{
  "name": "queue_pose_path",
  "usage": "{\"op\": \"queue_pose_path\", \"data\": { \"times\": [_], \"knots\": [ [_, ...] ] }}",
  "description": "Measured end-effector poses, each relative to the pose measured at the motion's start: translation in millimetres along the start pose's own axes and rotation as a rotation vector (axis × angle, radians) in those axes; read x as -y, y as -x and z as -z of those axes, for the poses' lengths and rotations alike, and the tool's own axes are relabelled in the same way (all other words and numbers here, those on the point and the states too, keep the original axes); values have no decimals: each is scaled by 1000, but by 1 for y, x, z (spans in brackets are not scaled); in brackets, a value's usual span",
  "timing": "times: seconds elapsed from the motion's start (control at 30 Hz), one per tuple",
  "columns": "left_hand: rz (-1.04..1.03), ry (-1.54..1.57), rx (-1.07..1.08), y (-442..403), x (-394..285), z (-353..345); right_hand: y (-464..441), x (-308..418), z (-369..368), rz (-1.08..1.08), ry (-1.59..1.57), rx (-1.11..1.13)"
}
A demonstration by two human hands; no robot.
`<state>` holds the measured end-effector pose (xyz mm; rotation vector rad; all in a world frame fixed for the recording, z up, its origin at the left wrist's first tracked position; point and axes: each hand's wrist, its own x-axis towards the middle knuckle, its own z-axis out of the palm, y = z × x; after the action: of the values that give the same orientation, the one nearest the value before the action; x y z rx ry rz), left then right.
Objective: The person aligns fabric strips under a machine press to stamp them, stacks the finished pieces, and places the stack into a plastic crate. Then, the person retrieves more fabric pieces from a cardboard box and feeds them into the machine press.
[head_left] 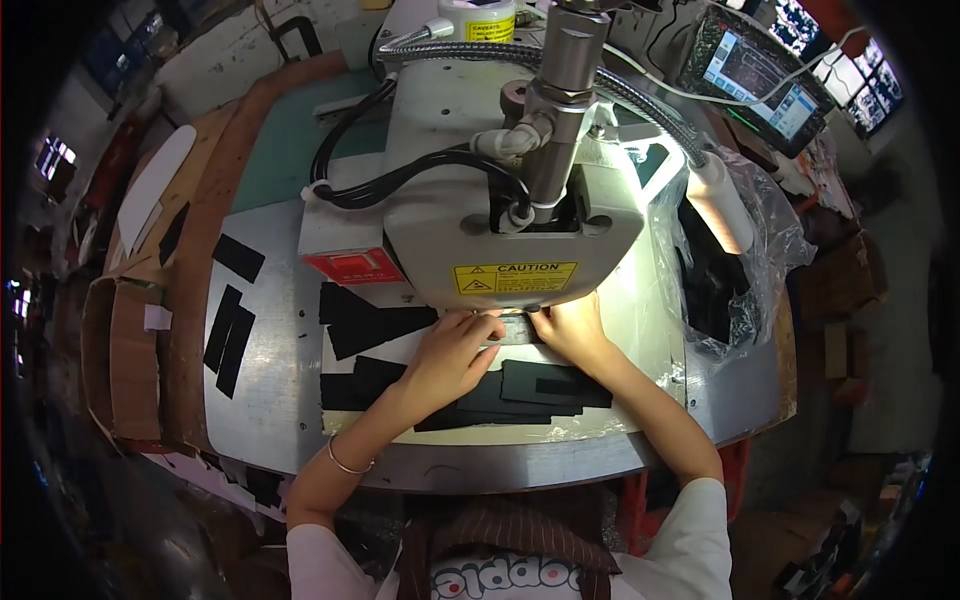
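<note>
My left hand (455, 352) is curled in close under the front of the machine head (515, 240), its fingers bent together at the left end of a small grey metal-looking strip (517, 330). At the strip's other end is my right hand (572, 325), fingers pressed together and tips partly hidden beneath the head. What either hand pinches is too covered to make out. Black flat pieces (375, 320) fan out left of my left hand. More black strips (555, 384) lie overlapping on the pale work plate (640, 425) below both hands.
Separate black strips (230, 340) lie on the metal table (270, 420) at the left, near a cardboard box (135, 350). A lit lamp (722, 205) and a clear plastic bag (760, 290) with black contents are at the right. A control screen (765, 85) stands behind.
</note>
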<state>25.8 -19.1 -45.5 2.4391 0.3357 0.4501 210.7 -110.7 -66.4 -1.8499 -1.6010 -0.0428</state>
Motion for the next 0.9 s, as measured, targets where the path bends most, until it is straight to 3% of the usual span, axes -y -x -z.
{"op": "queue_pose_path", "data": {
  "times": [0.07, 0.17, 0.27, 0.37, 0.4, 0.5, 0.9],
  "knots": [
    [18, -8, 33, 0, 3, 1, 0, -1, 1, 46, 7, -14],
    [28, 36, 50, -2, 6, 2, 1, 6, 6, -66, 46, 77],
    [10, 18, 30, -3, 6, 3, 2, 6, 4, 24, 228, -9],
    [-30, -57, 3, -4, 5, 1, 13, 15, 14, 98, 188, -126],
    [-43, -82, -7, -4, 4, -1, 20, 17, 19, 152, 209, 42],
    [-89, -135, -59, -8, 0, -4, 34, 27, 21, 177, 266, -2],
    [-120, -237, -18, -12, -11, -9, 29, 18, 29, 107, 73, 0]
  ]
}}
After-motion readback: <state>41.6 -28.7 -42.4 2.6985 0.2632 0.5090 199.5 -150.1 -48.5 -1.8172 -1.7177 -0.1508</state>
